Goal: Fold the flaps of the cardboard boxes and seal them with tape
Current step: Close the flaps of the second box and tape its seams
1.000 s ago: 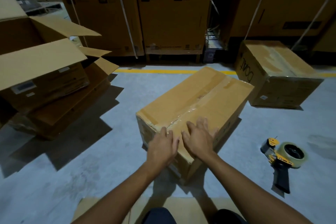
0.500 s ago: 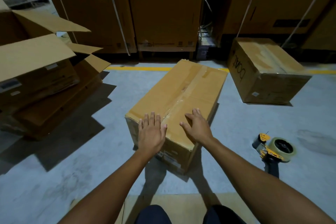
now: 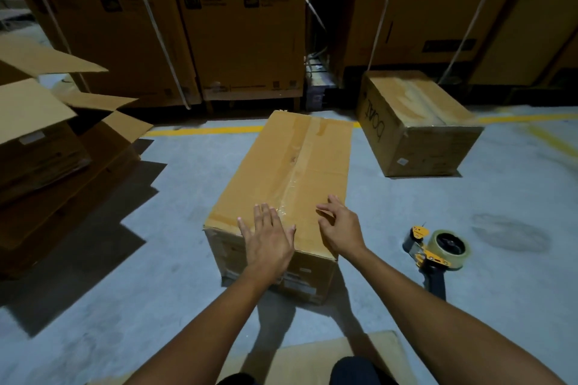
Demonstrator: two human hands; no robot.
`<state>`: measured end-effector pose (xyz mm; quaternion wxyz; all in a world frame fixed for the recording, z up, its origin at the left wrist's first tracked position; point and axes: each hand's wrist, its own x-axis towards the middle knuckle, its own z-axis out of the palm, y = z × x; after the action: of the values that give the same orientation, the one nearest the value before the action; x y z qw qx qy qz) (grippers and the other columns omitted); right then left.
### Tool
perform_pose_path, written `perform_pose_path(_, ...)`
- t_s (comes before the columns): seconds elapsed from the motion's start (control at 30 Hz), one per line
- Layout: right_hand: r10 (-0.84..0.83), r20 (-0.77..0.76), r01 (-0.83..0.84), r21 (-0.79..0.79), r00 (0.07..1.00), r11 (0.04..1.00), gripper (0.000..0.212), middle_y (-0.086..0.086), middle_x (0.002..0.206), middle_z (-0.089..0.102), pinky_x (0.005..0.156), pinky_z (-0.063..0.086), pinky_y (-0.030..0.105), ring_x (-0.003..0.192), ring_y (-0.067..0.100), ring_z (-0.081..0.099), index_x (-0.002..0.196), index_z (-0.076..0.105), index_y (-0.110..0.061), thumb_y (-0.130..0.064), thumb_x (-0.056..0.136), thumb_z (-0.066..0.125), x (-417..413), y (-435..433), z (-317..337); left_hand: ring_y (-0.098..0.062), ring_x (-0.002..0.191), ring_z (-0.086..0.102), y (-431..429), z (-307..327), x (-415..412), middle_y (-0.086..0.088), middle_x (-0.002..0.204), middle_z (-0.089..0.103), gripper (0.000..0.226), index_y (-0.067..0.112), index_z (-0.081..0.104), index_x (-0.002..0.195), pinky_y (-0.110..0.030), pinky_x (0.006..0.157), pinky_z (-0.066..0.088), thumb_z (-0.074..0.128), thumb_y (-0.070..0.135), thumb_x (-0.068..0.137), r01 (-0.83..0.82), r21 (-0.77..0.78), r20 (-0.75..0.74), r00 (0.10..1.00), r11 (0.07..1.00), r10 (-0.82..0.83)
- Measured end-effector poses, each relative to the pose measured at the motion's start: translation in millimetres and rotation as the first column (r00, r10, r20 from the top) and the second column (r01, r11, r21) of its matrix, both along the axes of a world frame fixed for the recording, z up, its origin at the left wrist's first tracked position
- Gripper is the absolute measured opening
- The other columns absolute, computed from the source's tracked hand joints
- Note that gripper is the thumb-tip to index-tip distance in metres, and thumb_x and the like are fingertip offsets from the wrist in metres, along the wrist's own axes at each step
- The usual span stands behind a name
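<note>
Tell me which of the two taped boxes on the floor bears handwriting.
The back-right box: dark handwriting runs along its left side. The middle box shows only small printed labels.

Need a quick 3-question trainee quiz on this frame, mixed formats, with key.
1. True or false: the tape dispenser lies on the floor, in neither hand.
2. Which hand is nearer the dispenser? A) left hand B) right hand
3. Fill in: the top seam of the middle box is covered with clear ___.
Key: 1 true; 2 B; 3 tape.
</note>
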<state>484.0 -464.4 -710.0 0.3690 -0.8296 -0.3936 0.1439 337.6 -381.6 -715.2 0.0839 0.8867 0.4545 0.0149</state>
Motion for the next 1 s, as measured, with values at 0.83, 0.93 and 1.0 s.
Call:
perform_pose_path(0.83, -0.813, -0.213, 0.663, -0.486, 0.542, 0.569, 0.083, 0.02, 0.128, 0.05, 0.09, 0.051, 0.048, 0.115, 0.043, 0.059, 0.136, 0.036, -0.006, -0.035, 0.075, 0.083, 193.4, -161.3, -162.1, -0.022, 0.153, -0.006, -3.7, -17.3, 172.4, -0.002, 0.166, -0.007, 0.065, 0.025, 0.037, 0.152, -0.052, 0.122, 0.002, 0.046, 0.057, 0.095, 0.454, 0.083, -0.02, 0.891, 0.887, -0.454)
perform_pose_path(0.93, -0.754, -0.604, 0.643, -0.475, 0.259, 0.601, 0.088, 0.017, 0.096, 0.072, 0.075, 0.061, 0.045, 0.082, 0.033, 0.073, 0.118, 0.054, 0.0, -0.024, 0.043, 0.094, 226.2, -170.4, -210.2, -0.022, 0.153, -0.005, -4.1, -17.4, 171.3, -0.003, 0.167, -0.005, 0.061, 0.025, 0.043, 0.148, -0.052, 0.122, 0.004, 0.047, 0.055, 0.095, 0.459, 0.088, -0.012, 0.888, 0.884, -0.46)
perform_pose_path(1.0, -0.623, -0.769, 0.596, -0.435, 0.144, 0.675, 0.041, 0.014, 0.077, 0.068, 0.068, 0.055, 0.04, 0.069, 0.029, 0.065, 0.096, 0.062, 0.003, -0.01, 0.063, 0.082, 229.6, -169.5, -205.2, -0.022, 0.153, -0.004, -4.9, -17.1, 171.6, -0.002, 0.167, -0.004, 0.059, 0.024, 0.046, 0.146, -0.052, 0.122, 0.005, 0.047, 0.054, 0.095, 0.455, 0.09, 0.002, 0.89, 0.886, -0.457)
